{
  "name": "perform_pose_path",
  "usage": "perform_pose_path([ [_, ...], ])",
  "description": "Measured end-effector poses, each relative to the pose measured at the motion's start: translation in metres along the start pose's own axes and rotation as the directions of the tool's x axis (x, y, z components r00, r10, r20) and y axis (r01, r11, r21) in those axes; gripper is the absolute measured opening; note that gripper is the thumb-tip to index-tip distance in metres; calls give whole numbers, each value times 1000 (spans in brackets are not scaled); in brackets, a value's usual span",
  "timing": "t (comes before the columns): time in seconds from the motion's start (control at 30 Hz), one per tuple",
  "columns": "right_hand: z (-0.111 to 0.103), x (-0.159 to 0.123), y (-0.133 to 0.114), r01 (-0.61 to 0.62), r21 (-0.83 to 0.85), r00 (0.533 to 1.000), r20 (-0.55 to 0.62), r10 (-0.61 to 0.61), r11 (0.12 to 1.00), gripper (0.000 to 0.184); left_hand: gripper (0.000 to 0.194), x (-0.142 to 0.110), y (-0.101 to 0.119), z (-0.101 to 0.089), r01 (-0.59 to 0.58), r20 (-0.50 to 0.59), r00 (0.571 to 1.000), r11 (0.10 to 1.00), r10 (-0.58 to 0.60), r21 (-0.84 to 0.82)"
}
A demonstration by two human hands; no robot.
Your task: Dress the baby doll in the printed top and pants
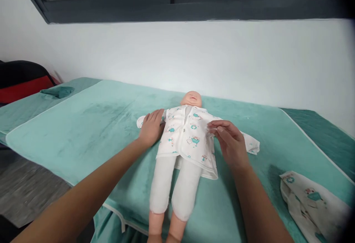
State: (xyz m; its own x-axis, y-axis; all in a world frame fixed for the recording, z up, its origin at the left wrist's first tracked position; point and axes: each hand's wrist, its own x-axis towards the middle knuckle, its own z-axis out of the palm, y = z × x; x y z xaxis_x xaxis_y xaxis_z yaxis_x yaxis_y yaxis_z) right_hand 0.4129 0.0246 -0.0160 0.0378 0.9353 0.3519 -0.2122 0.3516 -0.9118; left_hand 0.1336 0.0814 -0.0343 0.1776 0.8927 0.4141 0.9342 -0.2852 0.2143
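Jacket (195, 149) is lying on the doll's body, and at its two sides the person's hands are working. The left hand (151, 127) is resting over one sleeve (140, 122), close to the body, with bent fingers; I cannot tell if it is gripping the cloth. The right hand (229, 143) is bringing its thumb and fingertips together on the jacket's other side, and it seems to be pinching a little of the cloth there.

As I am judging it, the dressing is looking nearly complete. Both sleeves are reaching out past the hands, the front is covering the chest and belly, and the white pants (187, 187) are covering the legs down to the shins. What is looking unfinished is the front, which is parting near the neck; whether it is fastened lower down, I cannot tell. The jacket's lower corner is also spreading out beside one thigh.

Counting outward from the hands, I am finding one jacket with two sleeves, one doll (192, 99) lying face up, and one pair of pants. All are lying on one green bed (97, 125). Farther to the right, one printed cloth (310, 198) is lying crumpled, apart from the doll.
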Motion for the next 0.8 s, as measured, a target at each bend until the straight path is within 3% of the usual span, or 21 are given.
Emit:
perform_pose_path([
  [0.07, 6, -2, 1, 47, -108, 999, 32, -44, 993, 20, 56, -11, -22, 2, 32, 35, 999, 993, -36, 115],
  [0.17, 16, -8, 4, 134, -294, 978, 195, -77, 946, 35, 55, -15, -51, 0, 151, 78, 982, 959, -174, 240],
  [0.3, 24, -13, 10, 229, -422, 942, 323, -90, 877, 37, 56, -10, -71, -4, 142, 129, 972, 932, -194, 334],
  [0.43, 22, -18, 16, 175, -411, 963, 262, -68, 895, 33, 60, -7, -74, 2, 179, 59, 976, 926, -209, 332],
  [0.57, 26, -20, 16, 96, -448, 991, 129, -42, 889, 30, 65, -5, -79, 7, 238, 26, 966, 928, -256, 287],
  [0.7, 45, -2, 2, -18, -661, 998, -56, -25, 750, 28, 68, 0, -88, 5, 297, 37, 950, 935, -310, 193],
  [0.8, 68, 27, -8, -31, -755, 993, -96, -63, 655, 32, 68, 4, -95, 4, 309, 35, 947, 936, -319, 167],
])
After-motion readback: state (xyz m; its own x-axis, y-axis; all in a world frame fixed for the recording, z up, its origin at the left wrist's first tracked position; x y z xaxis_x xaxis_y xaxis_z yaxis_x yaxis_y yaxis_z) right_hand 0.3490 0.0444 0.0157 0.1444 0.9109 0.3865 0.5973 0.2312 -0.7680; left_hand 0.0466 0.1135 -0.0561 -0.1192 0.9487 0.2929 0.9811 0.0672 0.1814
